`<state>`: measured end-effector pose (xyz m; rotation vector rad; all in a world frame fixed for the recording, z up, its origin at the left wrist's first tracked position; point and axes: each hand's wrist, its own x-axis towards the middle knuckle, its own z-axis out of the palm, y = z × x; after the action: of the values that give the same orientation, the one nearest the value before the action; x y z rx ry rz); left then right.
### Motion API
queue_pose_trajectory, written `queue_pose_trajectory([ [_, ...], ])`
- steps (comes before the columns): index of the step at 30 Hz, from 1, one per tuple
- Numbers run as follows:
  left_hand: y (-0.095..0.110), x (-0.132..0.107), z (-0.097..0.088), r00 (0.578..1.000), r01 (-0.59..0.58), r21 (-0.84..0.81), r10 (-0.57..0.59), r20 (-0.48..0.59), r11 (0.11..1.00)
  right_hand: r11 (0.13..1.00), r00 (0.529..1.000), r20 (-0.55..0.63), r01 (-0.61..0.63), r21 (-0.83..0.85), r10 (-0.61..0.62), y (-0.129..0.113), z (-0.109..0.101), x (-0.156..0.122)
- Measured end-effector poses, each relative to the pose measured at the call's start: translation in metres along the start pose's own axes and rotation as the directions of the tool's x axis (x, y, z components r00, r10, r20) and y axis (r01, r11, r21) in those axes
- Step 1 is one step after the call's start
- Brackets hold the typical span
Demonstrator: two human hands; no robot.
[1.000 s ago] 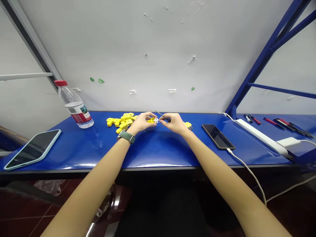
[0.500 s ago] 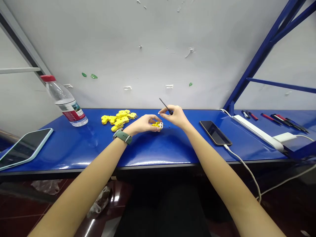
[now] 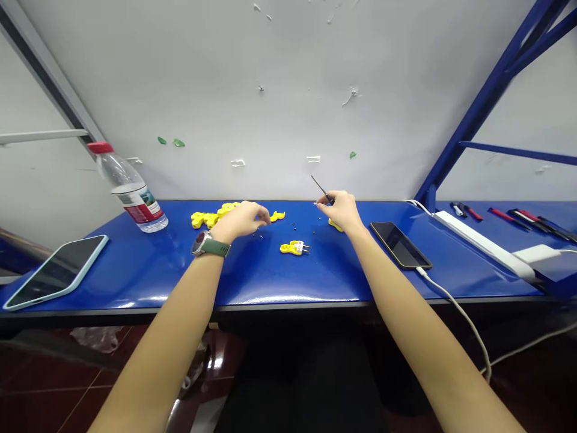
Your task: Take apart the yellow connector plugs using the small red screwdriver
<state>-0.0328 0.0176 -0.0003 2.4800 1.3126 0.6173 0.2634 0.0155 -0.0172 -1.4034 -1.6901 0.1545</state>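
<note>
My right hand [image 3: 340, 210] is closed around a small screwdriver [image 3: 323, 189], whose thin shaft points up and to the left. Over the table's middle left, my left hand [image 3: 243, 221] has loosely curved fingers and nothing visible in them; it partly covers a pile of yellow connectors [image 3: 205, 219]. Between the hands lies an opened yellow connector [image 3: 294, 248] with a white inner block and two metal pins pointing right. Beyond it rests a yellow shell piece [image 3: 277, 216]. Another yellow piece [image 3: 336, 225] is partly hidden by my right hand. Several tiny dark screws [image 3: 294, 228] lie scattered about.
A water bottle [image 3: 137, 195] and a phone in a pale case [image 3: 56, 273] are at left. To the right lie a charging phone [image 3: 400, 245], a white power strip [image 3: 484, 243] and several pens [image 3: 509, 219]. A wall [image 3: 288, 108] rises behind the blue table [image 3: 270, 288].
My left hand has let go of the opened yellow connector, now lying on the table, and moved left toward the pile. My right hand, still with the screwdriver, has shifted slightly right.
</note>
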Motion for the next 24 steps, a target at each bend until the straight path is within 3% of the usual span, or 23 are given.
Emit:
queue_pose_trajectory([
  [4, -0.020, -0.007, -0.018, 0.977, 0.049, -0.038, -0.040, 0.208, 0.998, 1.000, 1.000, 0.023, 0.012, 0.028, -0.013, 0.000, 0.001, 0.000],
  [10, -0.030, -0.010, -0.024, 0.988, 0.059, 0.000, -0.058, 0.141, 0.998, 1.000, 0.998, 0.065, -0.018, 0.025, 0.017, -0.009, -0.001, -0.003],
  [17, -0.017, -0.007, -0.013, 0.979, 0.017, -0.036, -0.009, 0.204, 0.999, 0.994, 0.999, 0.047, 0.000, 0.109, -0.005, -0.014, 0.001, -0.004],
  [20, -0.013, -0.005, -0.009, 0.989, -0.016, -0.025, 0.019, 0.149, 1.000, 0.974, 0.989, 0.091, 0.097, 0.205, -0.117, -0.018, 0.006, -0.006],
  [24, 0.001, -0.002, 0.002, 0.998, -0.048, -0.196, 0.036, -0.060, 0.979, 0.940, 0.955, 0.163, 0.198, 0.277, -0.249, -0.023, 0.016, -0.012],
])
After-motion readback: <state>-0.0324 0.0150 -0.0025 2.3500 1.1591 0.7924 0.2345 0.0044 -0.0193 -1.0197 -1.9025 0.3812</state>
